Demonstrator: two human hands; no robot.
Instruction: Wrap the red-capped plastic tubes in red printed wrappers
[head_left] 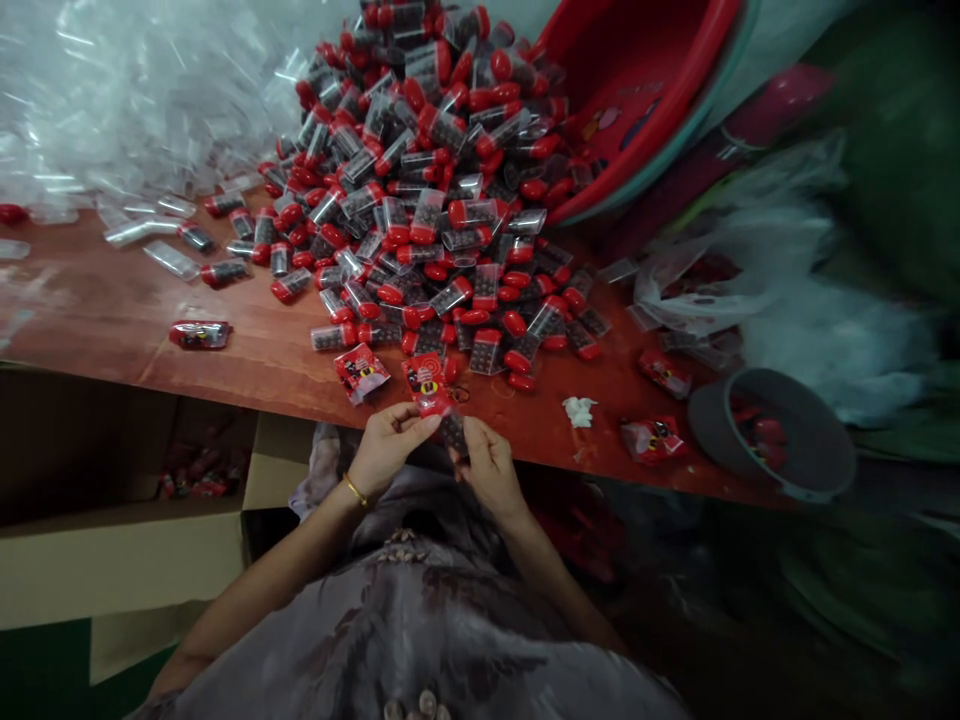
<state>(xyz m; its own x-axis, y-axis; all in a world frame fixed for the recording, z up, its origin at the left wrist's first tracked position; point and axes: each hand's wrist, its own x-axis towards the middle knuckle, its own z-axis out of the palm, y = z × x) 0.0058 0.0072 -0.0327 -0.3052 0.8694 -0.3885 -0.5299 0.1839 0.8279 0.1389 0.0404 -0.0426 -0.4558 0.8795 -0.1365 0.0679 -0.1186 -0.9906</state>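
At the table's front edge, my left hand (390,447) pinches the lower part of a red printed packet (425,383). My right hand (487,462) closes on a small clear tube with dark contents (453,432), which touches the packet's lower end. Another red packet (361,373) lies on the table just left of the held one. Right behind the hands rises a large pile of clear tubes with red caps and dark beads (427,215). The fingertips of my right hand are partly hidden behind the tube.
The reddish table (135,335) carries clear empty tubes (172,80) at the back left. A red basin (675,90) leans at the back right. A grey bowl (709,430) and plastic bags (795,300) sit right. Below left is an open cardboard box (127,555).
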